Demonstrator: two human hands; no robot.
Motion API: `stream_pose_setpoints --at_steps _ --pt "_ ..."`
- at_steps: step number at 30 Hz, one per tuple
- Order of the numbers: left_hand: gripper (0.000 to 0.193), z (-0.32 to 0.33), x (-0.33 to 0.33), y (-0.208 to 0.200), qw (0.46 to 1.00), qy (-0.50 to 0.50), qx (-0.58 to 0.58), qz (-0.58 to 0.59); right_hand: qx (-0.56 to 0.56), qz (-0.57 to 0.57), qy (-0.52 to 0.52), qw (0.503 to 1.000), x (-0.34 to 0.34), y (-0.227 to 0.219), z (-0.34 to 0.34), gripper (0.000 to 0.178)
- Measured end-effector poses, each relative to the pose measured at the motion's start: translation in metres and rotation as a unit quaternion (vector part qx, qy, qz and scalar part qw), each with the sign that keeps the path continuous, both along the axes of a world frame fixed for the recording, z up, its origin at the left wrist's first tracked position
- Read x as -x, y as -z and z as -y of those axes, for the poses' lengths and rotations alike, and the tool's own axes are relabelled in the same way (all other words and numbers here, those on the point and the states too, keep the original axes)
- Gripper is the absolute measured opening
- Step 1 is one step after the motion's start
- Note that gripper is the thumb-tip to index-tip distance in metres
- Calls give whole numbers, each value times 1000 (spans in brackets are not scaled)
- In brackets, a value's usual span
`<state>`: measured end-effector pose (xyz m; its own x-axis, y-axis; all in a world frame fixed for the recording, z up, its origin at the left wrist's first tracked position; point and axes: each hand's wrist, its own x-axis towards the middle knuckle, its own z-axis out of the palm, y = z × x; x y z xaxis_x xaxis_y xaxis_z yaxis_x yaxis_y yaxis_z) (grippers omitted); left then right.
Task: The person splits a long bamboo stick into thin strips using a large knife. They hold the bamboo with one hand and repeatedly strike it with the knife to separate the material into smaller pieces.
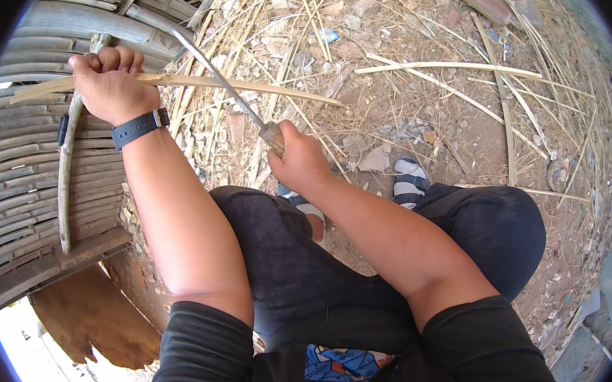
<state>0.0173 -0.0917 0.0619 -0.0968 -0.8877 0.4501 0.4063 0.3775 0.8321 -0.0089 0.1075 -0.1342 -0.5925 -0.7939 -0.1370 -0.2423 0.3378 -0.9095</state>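
My left hand [113,88], with a dark watch band on its wrist, is closed around a long pale bamboo strip [271,89]. One end of the strip sticks out to the left of the fist, and the other reaches right past the knife. In my right hand [301,158] is the wooden handle of a long, narrow-bladed knife [239,102]. Its blade slants up and left, crossing the strip to the right of my left hand. Whether the edge touches the strip, I cannot tell.
A bamboo-slat wall [18,158] rises at the left, with a thin upright pole [67,170] against it. Loose bamboo strips [470,67], shavings and stones litter the ground ahead. My knees are bent, and a striped sandal [410,183] shows. A brown sheet [102,315] hangs at lower left.
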Motion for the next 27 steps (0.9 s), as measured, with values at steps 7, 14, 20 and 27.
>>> stream_pose_setpoints --at_steps 7,14,20,27 --pt "39 -9 7 -1 1000 8 -2 -12 -154 12 68 986 26 84 -23 34" --pt "40 -8 9 -3 1000 -4 4 2 -29 65 45 996 4 5 1 36" --pt "42 -10 9 -5 999 -40 -14 28 -113 38 62 991 5 83 -27 35" --pt "46 -10 19 -7 1000 -1 16 13 -191 53 149 969 15 111 -38 38"
